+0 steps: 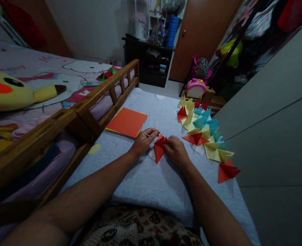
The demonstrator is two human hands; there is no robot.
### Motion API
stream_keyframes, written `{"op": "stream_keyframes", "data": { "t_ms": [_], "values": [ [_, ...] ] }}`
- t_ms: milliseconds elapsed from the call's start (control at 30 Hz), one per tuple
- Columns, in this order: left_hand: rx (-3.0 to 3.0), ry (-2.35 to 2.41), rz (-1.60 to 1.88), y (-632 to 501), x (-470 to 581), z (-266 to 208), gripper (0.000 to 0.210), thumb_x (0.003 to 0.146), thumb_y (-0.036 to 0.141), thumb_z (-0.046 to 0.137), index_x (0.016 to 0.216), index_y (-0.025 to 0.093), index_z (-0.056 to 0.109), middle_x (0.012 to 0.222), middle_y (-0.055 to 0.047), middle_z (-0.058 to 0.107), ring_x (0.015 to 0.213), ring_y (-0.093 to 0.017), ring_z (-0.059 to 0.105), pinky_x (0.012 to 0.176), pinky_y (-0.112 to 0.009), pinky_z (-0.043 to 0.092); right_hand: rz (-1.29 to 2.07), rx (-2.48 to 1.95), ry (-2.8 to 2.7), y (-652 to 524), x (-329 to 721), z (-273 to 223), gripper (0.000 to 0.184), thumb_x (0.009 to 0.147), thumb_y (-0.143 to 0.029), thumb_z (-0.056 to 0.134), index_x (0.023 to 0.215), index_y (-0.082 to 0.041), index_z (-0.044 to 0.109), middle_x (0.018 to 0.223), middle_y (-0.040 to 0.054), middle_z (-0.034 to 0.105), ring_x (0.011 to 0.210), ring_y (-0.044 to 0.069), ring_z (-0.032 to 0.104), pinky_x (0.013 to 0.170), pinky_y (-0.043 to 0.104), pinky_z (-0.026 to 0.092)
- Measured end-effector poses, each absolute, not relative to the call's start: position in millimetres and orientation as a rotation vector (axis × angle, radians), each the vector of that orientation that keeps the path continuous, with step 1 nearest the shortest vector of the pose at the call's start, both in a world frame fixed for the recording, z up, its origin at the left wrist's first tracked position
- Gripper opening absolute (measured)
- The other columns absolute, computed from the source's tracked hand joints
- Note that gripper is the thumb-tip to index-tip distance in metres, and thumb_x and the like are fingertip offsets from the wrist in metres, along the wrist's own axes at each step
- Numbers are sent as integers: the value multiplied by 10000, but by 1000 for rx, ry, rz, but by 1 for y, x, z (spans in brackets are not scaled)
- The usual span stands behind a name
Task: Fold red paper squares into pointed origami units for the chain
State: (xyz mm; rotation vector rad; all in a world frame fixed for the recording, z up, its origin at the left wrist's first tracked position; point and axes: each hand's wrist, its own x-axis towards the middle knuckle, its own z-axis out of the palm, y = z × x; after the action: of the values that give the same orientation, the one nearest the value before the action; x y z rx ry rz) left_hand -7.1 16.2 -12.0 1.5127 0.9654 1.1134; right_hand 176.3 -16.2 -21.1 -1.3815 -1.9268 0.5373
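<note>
A red origami crane (159,147) is held low over the bed sheet, between both hands. My right hand (178,148) pinches its right side with thumb and fingers, covering part of it. On the other side, my left hand (144,141) is closed, its thumb and index fingertips together at the paper's upper tip; the exact contact is hard to make out. To the right lie rows of finished-looking folded cranes: yellow ones (213,150), blue ones (203,119) and a red one (227,171) nearest me. A stack of square paper (127,122), orange-red on top, rests beyond my left hand.
A wooden rail (107,99) borders the pale sheet (140,184) on the left. Past it is another bed with a yellow plush toy (9,90) and small folded papers (106,74). A white cabinet (276,147) stands close on the right. A pink toy (197,88) sits beyond the far edge.
</note>
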Motion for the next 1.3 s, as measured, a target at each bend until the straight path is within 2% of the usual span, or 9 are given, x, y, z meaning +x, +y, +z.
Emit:
{"op": "stream_keyframes", "data": {
  "t_ms": [200, 300, 400, 533, 600, 733, 900, 1033, 1300],
  "values": [
    [1612, 1088, 1139, 16, -10, -18, 262, 915, 364, 545, 1032, 175, 683, 1015, -65, 694, 927, -211, 630, 822, -338, 495, 406, -1417, -1922, -15, 180, -28, 154, 855, -127, 621, 860, -225, 739, 852, 45, 619, 866, 212, 542, 814, 346, 409],
    [1731, 1161, 1109, 16, -10, -21, 237, 866, 203, 516, 1033, 163, 679, 1021, -63, 672, 913, -197, 621, 792, -323, 497, 407, -1534, -2025, -14, 179, -32, 169, 841, -110, 637, 863, -225, 760, 842, 49, 611, 853, 211, 527, 806, 344, 392],
    [1867, 1201, 1029, 15, -11, -23, 333, 756, 75, 511, 1026, 174, 678, 1016, -49, 658, 916, -191, 606, 779, -309, 506, 426, -1580, -2065, -14, 178, -32, 151, 850, -131, 637, 878, -214, 760, 853, 53, 608, 860, 212, 523, 811, 344, 385],
    [2049, 1167, 952, 14, -10, -26, 291, 746, 101, 623, 1007, 213, 685, 1048, -43, 647, 1005, -219, 588, 888, -358, 517, 480, -1505, -1980, -16, 180, -29, 187, 830, -143, 652, 991, -200, 728, 880, 44, 605, 857, 201, 537, 808, 331, 405],
    [2079, 1162, 947, 13, -9, -27, 267, 766, 114, 644, 1006, 222, 687, 1056, -48, 640, 1045, -230, 578, 916, -375, 515, 509, -1450, -1921, -16, 180, -28, 188, 818, -123, 637, 967, -202, 719, 875, 36, 597, 832, 187, 544, 781, 313, 420],
    [2015, 1173, 953, 13, -9, -27, 263, 792, 112, 627, 1029, 215, 675, 1063, -47, 631, 1010, -211, 589, 850, -334, 532, 540, -1380, -1820, -17, 180, -27, 153, 823, -140, 599, 841, -206, 736, 807, 21, 576, 740, 158, 541, 690, 274, 419],
    [1926, 1202, 972, 12, -10, -24, 303, 786, 106, 600, 1069, 198, 659, 1076, -47, 629, 938, -188, 605, 765, -293, 520, 546, -1372, -1531, -17, 183, -18, 193, 849, -264, 577, 870, -180, 750, 688, -2, 622, 589, 129, 507, 598, 255, 394],
    [1921, 1207, 967, 12, -11, -25, 310, 773, 100, 584, 1059, 193, 660, 1059, -43, 634, 925, -188, 605, 807, -312, 514, 546, -1466, -1336, -15, 190, -9, 258, 839, -329, 567, 885, -159, 755, 588, -25, 578, 529, 121, 468, 543, 245, 359],
    [1924, 1185, 967, 13, -11, -26, 292, 771, 118, 570, 1042, 179, 663, 1010, -47, 645, 895, -186, 600, 843, -336, 517, 520, -1605, -1133, -8, 214, 1, 355, 830, -412, 538, 930, -139, 741, 684, 38, 701, 533, 155, 579, 514, 256, 444]
  ]
}}
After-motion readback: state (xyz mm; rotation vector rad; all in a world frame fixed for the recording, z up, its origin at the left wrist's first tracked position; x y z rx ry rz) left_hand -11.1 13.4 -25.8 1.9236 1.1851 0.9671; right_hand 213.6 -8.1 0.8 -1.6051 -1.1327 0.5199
